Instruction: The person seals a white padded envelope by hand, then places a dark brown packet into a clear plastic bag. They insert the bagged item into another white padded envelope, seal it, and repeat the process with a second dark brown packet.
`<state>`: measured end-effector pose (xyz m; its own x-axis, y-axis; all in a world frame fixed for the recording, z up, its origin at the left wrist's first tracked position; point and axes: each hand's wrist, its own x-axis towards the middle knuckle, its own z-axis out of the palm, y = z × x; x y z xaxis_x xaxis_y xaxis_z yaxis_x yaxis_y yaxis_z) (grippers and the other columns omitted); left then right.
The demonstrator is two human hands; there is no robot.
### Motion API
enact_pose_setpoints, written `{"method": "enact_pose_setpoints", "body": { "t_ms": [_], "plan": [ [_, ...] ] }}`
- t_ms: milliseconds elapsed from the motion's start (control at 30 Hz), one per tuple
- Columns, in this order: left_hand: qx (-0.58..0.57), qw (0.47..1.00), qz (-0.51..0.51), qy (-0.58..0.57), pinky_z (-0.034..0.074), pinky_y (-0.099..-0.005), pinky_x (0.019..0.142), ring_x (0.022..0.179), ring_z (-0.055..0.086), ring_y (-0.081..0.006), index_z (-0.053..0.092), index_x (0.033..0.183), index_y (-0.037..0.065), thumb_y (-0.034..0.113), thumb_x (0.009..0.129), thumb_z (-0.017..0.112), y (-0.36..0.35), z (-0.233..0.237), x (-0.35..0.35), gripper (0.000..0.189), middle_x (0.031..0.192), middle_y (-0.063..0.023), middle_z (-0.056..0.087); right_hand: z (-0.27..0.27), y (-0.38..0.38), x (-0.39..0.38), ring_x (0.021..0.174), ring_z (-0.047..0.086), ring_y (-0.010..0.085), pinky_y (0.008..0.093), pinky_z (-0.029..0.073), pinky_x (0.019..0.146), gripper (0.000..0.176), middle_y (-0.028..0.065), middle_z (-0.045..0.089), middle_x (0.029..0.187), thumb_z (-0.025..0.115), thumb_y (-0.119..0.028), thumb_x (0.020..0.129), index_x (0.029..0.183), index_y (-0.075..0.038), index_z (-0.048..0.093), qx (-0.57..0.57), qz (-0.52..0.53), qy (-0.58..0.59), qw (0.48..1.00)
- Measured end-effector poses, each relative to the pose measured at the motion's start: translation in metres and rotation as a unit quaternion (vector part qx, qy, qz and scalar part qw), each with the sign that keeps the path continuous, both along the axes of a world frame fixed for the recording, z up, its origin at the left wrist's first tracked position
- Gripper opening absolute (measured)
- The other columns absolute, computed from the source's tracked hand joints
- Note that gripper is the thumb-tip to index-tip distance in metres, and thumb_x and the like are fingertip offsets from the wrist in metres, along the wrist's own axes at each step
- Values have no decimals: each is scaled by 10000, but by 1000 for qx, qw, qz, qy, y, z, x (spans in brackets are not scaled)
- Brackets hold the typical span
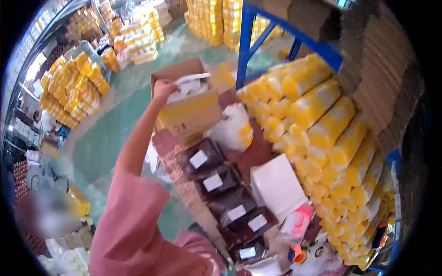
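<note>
My left arm, in a pink sleeve, stretches forward to an opened cardboard box. My left hand is at the box's left rim, its fingers closed at the edge of a white flat item inside the opening. What kind of item it is, I cannot tell. Beside the box lies a white plastic bag with a yellow patch. Several dark packs with white labels lie in a row on the brown surface nearer to me. My right hand is out of view.
Yellow-and-white packs are piled high on the right, below a blue metal frame and stacked cardboard. A white square board, a pink-and-white bag and an orange object lie nearby. More yellow stacks stand across the green floor.
</note>
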<state>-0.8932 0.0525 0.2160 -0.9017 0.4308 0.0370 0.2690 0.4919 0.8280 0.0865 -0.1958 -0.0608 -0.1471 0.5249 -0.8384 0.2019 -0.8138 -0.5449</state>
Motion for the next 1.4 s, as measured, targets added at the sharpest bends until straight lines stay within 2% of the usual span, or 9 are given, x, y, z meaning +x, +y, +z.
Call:
{"method": "enact_pose_setpoints", "body": {
  "t_ms": [200, 233, 400, 500, 600, 833, 967, 1133, 1400],
  "plan": [
    [47, 931, -155, 326, 405, -398, 1026, 1173, 533, -280, 531, 1297, -6, 139, 829, 695, -13, 2, 60, 517, 1219, -181, 589, 133, 41, -146, 856, 625, 141, 265, 500, 728, 231, 26, 690, 923, 640, -158, 881, 1073, -30, 646, 186, -25, -235, 954],
    [96, 893, -85, 433, 416, -406, 1016, 1169, 535, -283, 525, 1285, -26, 119, 842, 702, -10, 13, 122, 499, 1220, -188, 581, 74, 16, -110, 889, 633, 191, 300, 523, 740, 314, 68, 650, 1041, 667, -153, 892, 1171, -25, 601, 198, -165, -65, 964],
    [69, 958, -238, 143, 431, -401, 1036, 1187, 565, -311, 527, 1312, 7, 59, 844, 637, -61, -67, 394, 484, 1277, -172, 591, 76, 19, -150, 983, 638, 208, 309, 536, 801, 602, 148, 646, 1104, 823, -207, 779, 1260, 7, 532, 340, 31, -456, 822],
    [-81, 770, -620, -126, 492, -431, 947, 1059, 609, -353, 624, 1126, 47, 66, 767, 635, -99, -78, 532, 360, 1077, -182, 640, 97, 31, -170, 974, 629, 164, 285, 526, 787, 586, 78, 635, 1078, 766, -188, 838, 1322, -22, 481, 119, -223, -150, 956],
    [-7, 686, -728, -18, 483, -436, 962, 1105, 594, -331, 591, 1197, 64, 79, 748, 660, -130, -116, 612, 455, 1183, -166, 606, 84, 30, -177, 946, 639, 156, 283, 529, 784, 516, 53, 640, 1092, 704, -150, 883, 1331, -40, 474, 136, -255, -58, 955],
    [-204, 514, -803, 222, 247, -542, 1143, 1362, 327, -417, 414, 1443, 148, 335, 359, 961, -64, -140, 668, 1229, 1407, -193, 416, 97, 21, -153, 959, 666, 177, 314, 546, 798, 470, 141, 691, 1039, 738, -154, 844, 1260, -10, 574, 205, -171, -130, 955],
    [-145, 501, -808, 275, 264, -553, 1111, 1218, 442, -400, 511, 1323, 109, 428, 184, 924, -51, -164, 677, 1252, 1226, -193, 490, 68, -4, -116, 885, 684, 198, 324, 555, 742, 474, 141, 698, 984, 771, -175, 795, 1207, -9, 605, 240, -136, -116, 954],
    [-232, 459, -814, 270, 329, -520, 1033, 1193, 469, -383, 459, 1331, 153, 415, 145, 911, -40, -160, 695, 1296, 1203, -169, 507, 90, 7, -47, 1070, 516, 427, 488, 423, 922, 664, 246, 539, 1127, 826, -263, 692, 1216, -21, 498, 247, -208, -437, 840],
    [-224, 399, -849, 264, 416, -489, 907, 1054, 573, -349, 541, 1211, 105, 503, 157, 874, -23, -165, 692, 1175, 1087, -134, 543, 72, 43, 1, 1304, 354, 488, 543, 337, 1063, 1263, 328, 376, 1385, 865, -609, 475, 1407, 29, 299, 91, -116, -421, 895]
  ]
}}
